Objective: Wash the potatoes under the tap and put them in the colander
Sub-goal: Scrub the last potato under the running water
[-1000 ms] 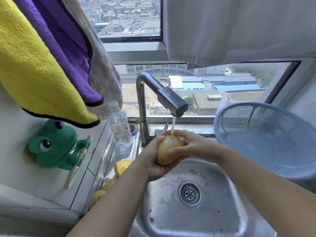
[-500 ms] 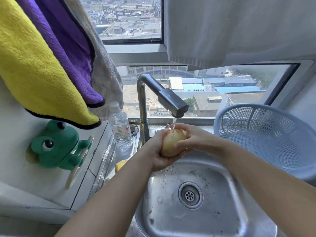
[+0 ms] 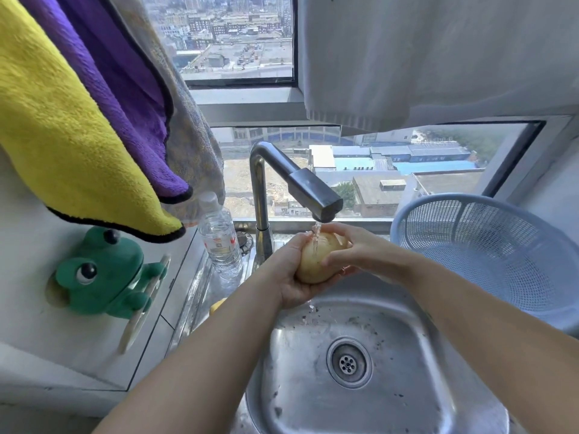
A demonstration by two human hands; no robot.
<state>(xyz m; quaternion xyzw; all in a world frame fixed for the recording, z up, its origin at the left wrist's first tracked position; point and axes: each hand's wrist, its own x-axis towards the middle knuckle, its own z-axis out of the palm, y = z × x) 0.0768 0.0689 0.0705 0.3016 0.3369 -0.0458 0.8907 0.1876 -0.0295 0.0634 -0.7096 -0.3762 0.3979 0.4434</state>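
Observation:
A pale yellow potato [image 3: 315,261] sits under the thin stream of water from the steel tap [image 3: 300,186], over the steel sink [image 3: 407,396]. My left hand [image 3: 286,274] cups it from below and the left, fingers curled round it. My right hand [image 3: 357,249] grips it from the right, fingers over its top and front. The light blue colander [image 3: 488,252] stands to the right of the sink and nothing shows inside it. A bit of another potato [image 3: 217,305] shows left of my left forearm; the rest is hidden.
A clear water bottle [image 3: 219,239] stands left of the tap. A green frog holder [image 3: 103,274] sticks on the left wall. Yellow [image 3: 62,126] and purple [image 3: 125,89] towels hang above it; a white cloth [image 3: 423,57] hangs over the window.
Both hands have lifted the potato a little, closer to the spout, and turned it under the stream. The view has shifted, so my forearm now hides most of the potatoes on the left.

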